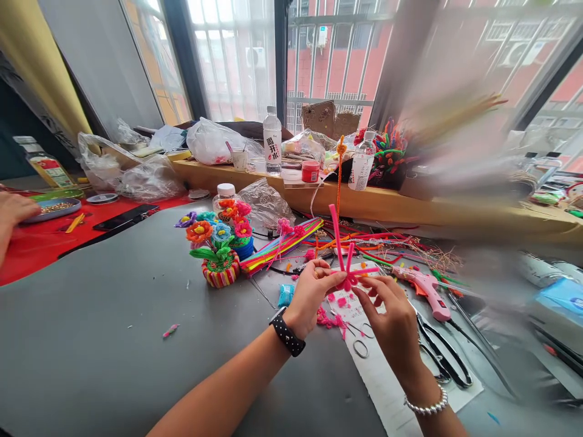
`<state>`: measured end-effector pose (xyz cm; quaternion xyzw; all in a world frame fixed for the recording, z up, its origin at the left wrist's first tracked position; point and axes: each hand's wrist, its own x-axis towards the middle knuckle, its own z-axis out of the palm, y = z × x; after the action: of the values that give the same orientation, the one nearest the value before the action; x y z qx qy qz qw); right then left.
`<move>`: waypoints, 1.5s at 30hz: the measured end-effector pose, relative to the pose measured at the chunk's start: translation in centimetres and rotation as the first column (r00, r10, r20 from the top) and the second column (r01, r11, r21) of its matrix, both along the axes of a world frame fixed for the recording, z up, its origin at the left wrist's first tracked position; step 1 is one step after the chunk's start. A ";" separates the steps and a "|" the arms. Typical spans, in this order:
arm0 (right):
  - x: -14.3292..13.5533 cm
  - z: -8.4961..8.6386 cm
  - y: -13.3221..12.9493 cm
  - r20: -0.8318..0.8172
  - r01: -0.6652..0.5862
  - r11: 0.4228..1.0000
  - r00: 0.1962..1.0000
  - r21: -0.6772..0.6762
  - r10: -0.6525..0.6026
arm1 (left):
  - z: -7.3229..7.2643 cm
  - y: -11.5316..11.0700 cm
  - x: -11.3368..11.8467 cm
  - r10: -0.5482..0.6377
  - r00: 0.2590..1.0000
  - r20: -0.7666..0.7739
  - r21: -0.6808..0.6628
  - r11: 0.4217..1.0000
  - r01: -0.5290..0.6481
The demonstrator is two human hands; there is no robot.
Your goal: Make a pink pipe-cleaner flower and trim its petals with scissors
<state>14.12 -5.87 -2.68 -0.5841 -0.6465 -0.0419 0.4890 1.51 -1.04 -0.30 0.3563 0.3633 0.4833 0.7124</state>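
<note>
Grey tabletop (150,352) spreads under a barred window (337,54), and above it both hands meet at a pink fuzzy-stem piece (348,280). The left hand (312,294) pinches its looped base between thumb and fingers; the right hand (389,306) has its fingertips at the other side of the loops, whether gripping or only touching I cannot tell. Three straight ends stick out — two upward, one toward the right. Just below lie pink scraps (342,301), a white sheet (387,388) and small scissors (361,348). Right of the hands are a pink glue gun (430,294) and black-handled shears (444,352). On the left — near a bundle of coloured stems (282,246) — stands a striped pot (221,273) of fuzzy flowers (199,232). Farther left, another person's hand (16,209) is beside a shallow dish (55,209) on red cloth (25,258).
</note>
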 end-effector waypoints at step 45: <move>0.0 -0.4 -0.1 -0.132 -0.045 0.999 0.990 0.000 0.044 | -0.6 0.4 -0.1 -0.097 0.993 -0.065 -0.026 0.995 0.095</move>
<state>14.15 -5.97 -3.09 -0.5717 -0.6258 0.0085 0.5306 1.40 -0.64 -0.92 0.3811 0.3748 0.4321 0.7264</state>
